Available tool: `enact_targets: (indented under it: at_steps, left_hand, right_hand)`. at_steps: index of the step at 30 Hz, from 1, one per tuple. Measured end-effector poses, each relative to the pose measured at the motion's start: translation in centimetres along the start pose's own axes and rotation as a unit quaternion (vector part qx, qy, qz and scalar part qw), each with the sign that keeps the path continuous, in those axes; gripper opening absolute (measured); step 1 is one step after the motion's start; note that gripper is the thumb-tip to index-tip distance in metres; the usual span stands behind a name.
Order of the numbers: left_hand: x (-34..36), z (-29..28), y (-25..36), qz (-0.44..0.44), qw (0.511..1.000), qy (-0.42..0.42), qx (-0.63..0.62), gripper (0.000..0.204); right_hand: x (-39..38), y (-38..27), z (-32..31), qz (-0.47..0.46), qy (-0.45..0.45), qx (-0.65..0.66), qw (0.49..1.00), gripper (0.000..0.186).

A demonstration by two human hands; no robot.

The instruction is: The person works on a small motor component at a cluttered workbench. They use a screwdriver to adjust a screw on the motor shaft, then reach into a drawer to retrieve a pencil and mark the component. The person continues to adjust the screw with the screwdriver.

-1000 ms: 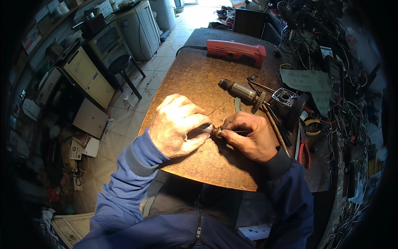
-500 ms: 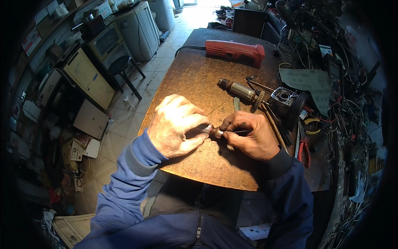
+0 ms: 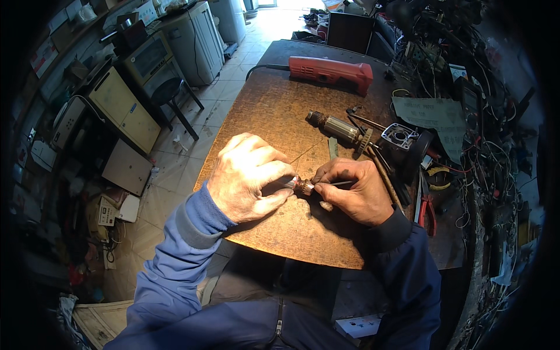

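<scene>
On the worn wooden bench point(image 3: 256, 111), my left hand point(image 3: 251, 178) is closed round a small motor armature point(image 3: 303, 186) with a copper-coloured end poking out to the right. My right hand point(image 3: 350, 189) pinches a thin metal tool point(image 3: 341, 184) against that end, fingertips close to it. A larger armature point(image 3: 338, 125) with a gear lies behind my right hand, beside a pale narrow strip point(image 3: 333, 147).
A red tool housing point(image 3: 329, 73) lies at the back. On the right are a metal gear housing point(image 3: 401, 135), a paper sheet point(image 3: 429, 116), red-handled pliers point(image 3: 427, 213), rods and tangled wires. A black stool point(image 3: 165, 93) stands on the tiled floor at left.
My right fingers have shifted very slightly at the armature's copper end. Otherwise both hands and the things on the bench stay in place.
</scene>
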State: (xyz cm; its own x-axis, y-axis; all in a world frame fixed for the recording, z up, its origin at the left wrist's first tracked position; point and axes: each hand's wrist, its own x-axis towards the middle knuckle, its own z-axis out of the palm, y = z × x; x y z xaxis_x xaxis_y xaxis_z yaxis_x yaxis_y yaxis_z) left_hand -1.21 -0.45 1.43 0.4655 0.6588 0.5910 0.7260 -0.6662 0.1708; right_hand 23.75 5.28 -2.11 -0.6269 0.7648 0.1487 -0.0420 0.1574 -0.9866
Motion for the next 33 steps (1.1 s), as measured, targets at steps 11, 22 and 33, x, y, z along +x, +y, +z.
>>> enact_targets:
  at_steps: [11,22,33]
  left_hand:
    - [0.0,0.1,-0.1,0.003,1.000,0.001,0.001,0.030]
    - [-0.1,0.1,-0.2,0.005,1.000,0.000,-0.005,0.032]
    - [-0.1,0.1,-0.1,-0.002,1.000,-0.004,-0.003,0.032]
  right_hand:
    - [0.2,0.2,0.2,-0.085,0.004,-0.120,0.989,0.009]
    - [0.1,0.0,0.4,-0.038,-0.012,-0.026,0.999,0.007]
    - [0.0,-0.3,0.1,0.016,0.008,0.030,0.999,0.007]
